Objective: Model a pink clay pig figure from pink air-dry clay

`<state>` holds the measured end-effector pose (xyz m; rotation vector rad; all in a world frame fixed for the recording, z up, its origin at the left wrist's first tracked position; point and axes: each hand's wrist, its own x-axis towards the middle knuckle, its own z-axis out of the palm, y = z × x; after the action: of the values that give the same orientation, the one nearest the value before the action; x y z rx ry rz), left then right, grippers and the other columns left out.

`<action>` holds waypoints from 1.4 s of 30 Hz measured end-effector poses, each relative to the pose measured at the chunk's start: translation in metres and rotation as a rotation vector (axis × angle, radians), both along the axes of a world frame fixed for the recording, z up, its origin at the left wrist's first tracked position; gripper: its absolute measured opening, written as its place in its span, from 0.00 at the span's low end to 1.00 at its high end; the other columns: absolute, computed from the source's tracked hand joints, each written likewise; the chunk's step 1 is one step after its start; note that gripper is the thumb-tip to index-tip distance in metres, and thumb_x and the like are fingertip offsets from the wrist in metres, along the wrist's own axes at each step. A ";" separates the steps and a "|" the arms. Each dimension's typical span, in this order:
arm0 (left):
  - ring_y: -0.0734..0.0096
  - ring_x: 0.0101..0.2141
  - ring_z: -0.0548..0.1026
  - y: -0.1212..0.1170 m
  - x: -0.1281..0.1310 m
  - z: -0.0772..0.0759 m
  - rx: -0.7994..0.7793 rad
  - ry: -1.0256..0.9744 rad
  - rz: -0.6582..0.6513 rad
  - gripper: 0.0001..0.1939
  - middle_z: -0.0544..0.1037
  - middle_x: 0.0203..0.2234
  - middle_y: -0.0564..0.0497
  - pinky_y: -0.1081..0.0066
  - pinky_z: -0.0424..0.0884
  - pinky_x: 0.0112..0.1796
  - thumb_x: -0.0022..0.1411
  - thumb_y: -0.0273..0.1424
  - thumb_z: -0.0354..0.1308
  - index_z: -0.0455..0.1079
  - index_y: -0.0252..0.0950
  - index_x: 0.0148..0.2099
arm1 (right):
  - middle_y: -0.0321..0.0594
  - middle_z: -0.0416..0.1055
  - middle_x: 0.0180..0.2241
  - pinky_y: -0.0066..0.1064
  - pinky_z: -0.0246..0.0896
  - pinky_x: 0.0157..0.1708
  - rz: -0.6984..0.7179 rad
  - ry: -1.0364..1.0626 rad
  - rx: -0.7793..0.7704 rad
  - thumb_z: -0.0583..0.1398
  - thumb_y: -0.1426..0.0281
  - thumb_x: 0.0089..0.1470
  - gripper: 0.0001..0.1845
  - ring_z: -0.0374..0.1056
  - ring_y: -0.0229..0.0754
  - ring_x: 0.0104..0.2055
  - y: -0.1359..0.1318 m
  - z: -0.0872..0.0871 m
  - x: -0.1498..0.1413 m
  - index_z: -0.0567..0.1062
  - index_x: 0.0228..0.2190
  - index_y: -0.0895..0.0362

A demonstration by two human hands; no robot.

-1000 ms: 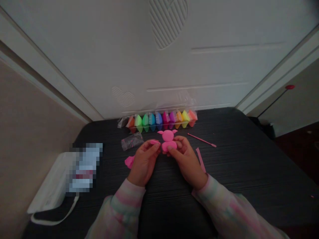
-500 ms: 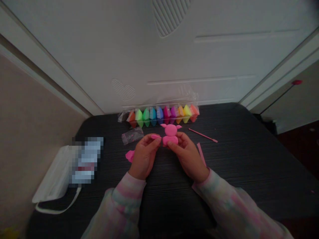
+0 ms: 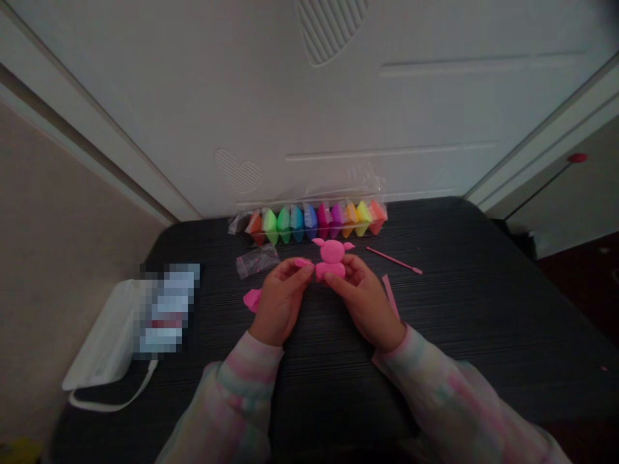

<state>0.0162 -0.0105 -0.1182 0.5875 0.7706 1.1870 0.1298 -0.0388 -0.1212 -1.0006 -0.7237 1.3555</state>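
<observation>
A pink clay figure [image 3: 332,252] with a round head, two pointed ears and a wide body is held upright in my right hand [image 3: 362,293], thumb on the front of the body. My left hand [image 3: 283,296] pinches a small pink clay strip [image 3: 302,263] between thumb and fingers, its inner end close against the left side of the body. Whether the strip touches the body, I cannot tell. Behind my left hand lies a lump of pink clay [image 3: 252,299], partly hidden by the hand.
A clear plastic pack of several coloured clay pieces [image 3: 297,225] lies along the table's back. An empty plastic wrapper [image 3: 258,260], a pink modelling tool [image 3: 394,260] and a flat pink strip [image 3: 391,296] lie around my hands. A blurred-out phone [image 3: 169,309] and white power bank [image 3: 104,338] sit left.
Almost nothing differs. Both hands keep their hold on the clay pieces, and the whole view has shifted very slightly.
</observation>
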 end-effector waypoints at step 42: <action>0.81 0.26 0.69 -0.001 0.003 -0.003 0.006 0.048 0.038 0.05 0.75 0.22 0.54 0.78 0.65 0.32 0.43 0.26 0.64 0.73 0.31 0.26 | 0.33 0.73 0.31 0.30 0.62 0.40 -0.023 -0.041 -0.019 0.64 0.72 0.38 0.15 0.69 0.35 0.34 0.002 0.000 -0.001 0.68 0.31 0.55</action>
<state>0.0190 -0.0119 -0.1209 0.6105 0.8222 1.2140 0.1289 -0.0368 -0.1210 -1.0514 -0.7285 1.3275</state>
